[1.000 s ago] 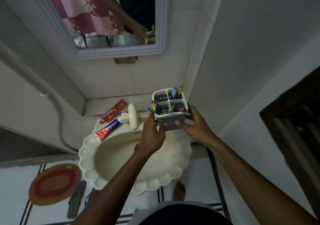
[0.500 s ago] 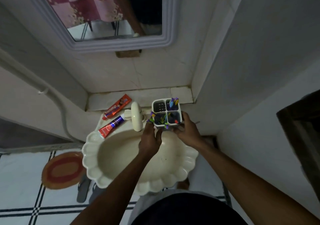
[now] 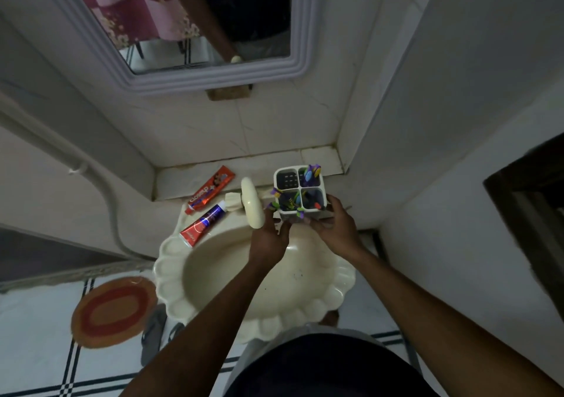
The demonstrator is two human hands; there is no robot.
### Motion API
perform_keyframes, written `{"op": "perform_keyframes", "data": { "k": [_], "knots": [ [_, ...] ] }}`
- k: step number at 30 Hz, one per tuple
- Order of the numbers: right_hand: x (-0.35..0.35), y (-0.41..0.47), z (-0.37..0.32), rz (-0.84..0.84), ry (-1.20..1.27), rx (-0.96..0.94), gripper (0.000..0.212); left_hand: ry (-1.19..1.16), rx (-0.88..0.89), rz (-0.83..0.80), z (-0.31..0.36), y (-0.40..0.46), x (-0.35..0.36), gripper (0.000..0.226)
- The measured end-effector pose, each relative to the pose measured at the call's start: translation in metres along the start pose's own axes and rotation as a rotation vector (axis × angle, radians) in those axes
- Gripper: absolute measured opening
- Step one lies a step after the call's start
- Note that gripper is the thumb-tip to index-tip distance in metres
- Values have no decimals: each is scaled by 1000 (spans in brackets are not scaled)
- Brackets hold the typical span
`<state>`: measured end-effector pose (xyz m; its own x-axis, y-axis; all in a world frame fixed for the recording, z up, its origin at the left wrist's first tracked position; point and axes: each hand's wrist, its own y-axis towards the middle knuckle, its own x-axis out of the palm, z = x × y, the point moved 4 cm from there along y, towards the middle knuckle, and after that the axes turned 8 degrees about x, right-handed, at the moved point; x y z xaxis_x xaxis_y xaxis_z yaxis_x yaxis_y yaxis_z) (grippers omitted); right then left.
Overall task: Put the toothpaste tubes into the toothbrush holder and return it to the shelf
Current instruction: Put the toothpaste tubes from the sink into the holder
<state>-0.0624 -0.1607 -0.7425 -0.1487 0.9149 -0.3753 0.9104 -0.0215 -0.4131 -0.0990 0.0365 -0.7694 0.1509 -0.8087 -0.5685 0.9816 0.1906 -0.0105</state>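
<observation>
The four-compartment toothbrush holder (image 3: 300, 193) is gripped from both sides by the left hand (image 3: 268, 239) and right hand (image 3: 337, 228), at the sink (image 3: 335, 293) back edge. Two toothpaste tubes, one red (image 3: 210, 189) and one red-and-blue (image 3: 204, 222), lie left of the tap (image 3: 251, 202).

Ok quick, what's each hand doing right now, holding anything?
Left hand: closed on the near left side of the toothbrush holder.
Right hand: closed on the holder's near right side.
</observation>
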Motion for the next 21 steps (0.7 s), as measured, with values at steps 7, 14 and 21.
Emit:
{"op": "perform_keyframes", "data": {
  "k": [7,14,21],
  "knots": [
    [2,-20,8,78,32,27,85,-81,26,-10,-3,-13,-10,47],
    [16,-42,12,152,48,33,84,-136,6,27,-14,-39,-29,37],
    [35,-46,6,195,184,-18,80,-99,7,127,-30,-46,-73,24]
  ]
}}
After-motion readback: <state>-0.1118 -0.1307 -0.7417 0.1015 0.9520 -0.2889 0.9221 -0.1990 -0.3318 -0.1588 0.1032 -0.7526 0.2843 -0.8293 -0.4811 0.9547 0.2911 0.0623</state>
